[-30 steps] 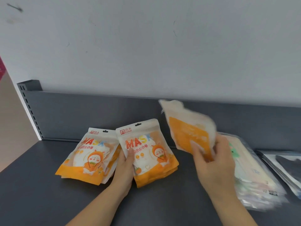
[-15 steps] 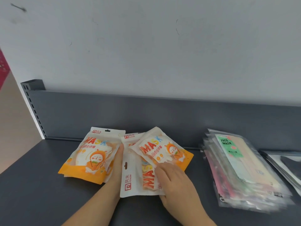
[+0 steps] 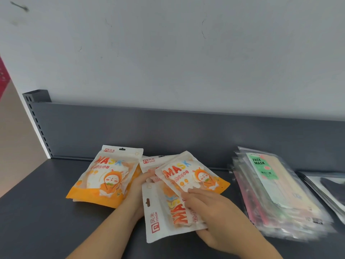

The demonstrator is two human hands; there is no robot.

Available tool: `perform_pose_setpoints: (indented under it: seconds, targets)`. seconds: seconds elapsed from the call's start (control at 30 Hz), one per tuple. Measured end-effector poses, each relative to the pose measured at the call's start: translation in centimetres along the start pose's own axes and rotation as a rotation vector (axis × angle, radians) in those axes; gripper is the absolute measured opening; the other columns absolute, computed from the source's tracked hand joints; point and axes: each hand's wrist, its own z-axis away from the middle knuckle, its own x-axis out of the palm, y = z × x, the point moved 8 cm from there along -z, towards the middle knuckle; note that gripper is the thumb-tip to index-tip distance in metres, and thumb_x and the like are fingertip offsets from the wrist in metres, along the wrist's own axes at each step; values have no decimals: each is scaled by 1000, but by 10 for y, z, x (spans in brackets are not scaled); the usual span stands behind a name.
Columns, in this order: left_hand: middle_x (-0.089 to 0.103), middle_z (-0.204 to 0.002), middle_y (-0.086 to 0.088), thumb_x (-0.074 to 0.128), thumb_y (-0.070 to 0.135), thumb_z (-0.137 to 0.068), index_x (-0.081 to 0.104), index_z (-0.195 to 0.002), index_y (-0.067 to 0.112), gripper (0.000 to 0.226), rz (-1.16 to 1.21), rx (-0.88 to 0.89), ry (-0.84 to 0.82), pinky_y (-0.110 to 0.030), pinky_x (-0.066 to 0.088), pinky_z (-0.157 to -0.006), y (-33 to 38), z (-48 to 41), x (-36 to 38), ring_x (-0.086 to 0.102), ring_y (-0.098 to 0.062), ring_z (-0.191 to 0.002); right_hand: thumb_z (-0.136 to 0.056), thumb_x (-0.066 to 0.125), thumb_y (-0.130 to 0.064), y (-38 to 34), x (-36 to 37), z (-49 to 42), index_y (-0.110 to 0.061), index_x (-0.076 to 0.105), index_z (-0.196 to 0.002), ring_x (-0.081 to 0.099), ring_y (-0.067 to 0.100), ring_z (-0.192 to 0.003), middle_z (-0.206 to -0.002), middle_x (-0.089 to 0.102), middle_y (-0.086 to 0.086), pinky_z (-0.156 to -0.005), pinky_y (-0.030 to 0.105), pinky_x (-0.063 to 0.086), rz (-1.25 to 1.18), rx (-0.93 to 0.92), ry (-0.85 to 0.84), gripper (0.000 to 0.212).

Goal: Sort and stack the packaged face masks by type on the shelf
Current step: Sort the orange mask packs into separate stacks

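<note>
Orange-and-white MASK packs lie on the dark shelf [image 3: 37, 221]. One small pile [image 3: 106, 176] sits at the left. Beside it a second pile holds a pack turned sideways [image 3: 162, 214] with a tilted pack [image 3: 190, 174] on top. My right hand [image 3: 218, 215] lies on the sideways and tilted packs, fingers gripping them. My left hand [image 3: 138, 186] sits between the two piles, fingertips touching the second pile's edge. A stack of clear-wrapped FACE MASK packs [image 3: 276, 193] stands at the right.
The shelf's grey back panel [image 3: 186, 133] runs behind everything, with a slotted upright [image 3: 37, 128] at the left end. More clear packs with a dark mask [image 3: 332, 187] lie at the far right. A white wall rises above.
My right hand brought an orange pack from the air down onto the second pile; a pack there now lies sideways. In the last half second little has moved.
</note>
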Motion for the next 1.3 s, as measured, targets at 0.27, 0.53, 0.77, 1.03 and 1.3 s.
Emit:
perform_pose_setpoints:
  seconds: [0.27,0.53,0.77,1.03,1.3]
  targets:
    - [75,-97,-16,60,8,-91,55,-131,13,40,-10,-136,-22,-40,59,-53,-21,0,-5,75,-33,-74,-63,80,-45,3,-5,7,-34,49,-128,65,5,-109,-120,67,-16,-83,22,53,-78,30,-28,72]
    - [70,-97,-16,43,-2,-99,44,-141,-2,42,11,-143,106,-38,58,-55,-28,-10,-15,69,-41,-89,-72,78,-14,31,-44,16,-34,64,-107,43,8,-137,-129,60,-20,-109,40,39,-536,205,211,43]
    - [72,-117,-15,53,-2,-95,53,-133,15,42,58,-39,68,-46,60,-74,-28,-16,-16,71,-33,-102,-67,83,-12,71,-82,41,-27,77,-82,76,28,-82,-91,78,9,-59,38,61,-1365,608,415,22]
    - [72,-118,-9,56,7,-97,52,-132,21,38,3,1,28,-55,53,-94,-29,-15,-15,70,-30,-107,-88,70,-17,91,-112,43,-30,61,-99,69,3,-80,-88,72,-15,-59,17,54,-744,733,669,19]
    - [72,-118,-10,55,16,-98,57,-126,17,28,-156,96,-32,-47,56,-92,-21,-5,-3,70,-27,-106,-57,83,-39,36,0,-18,-20,69,-98,58,30,-67,-85,63,6,-58,39,45,262,617,66,47]
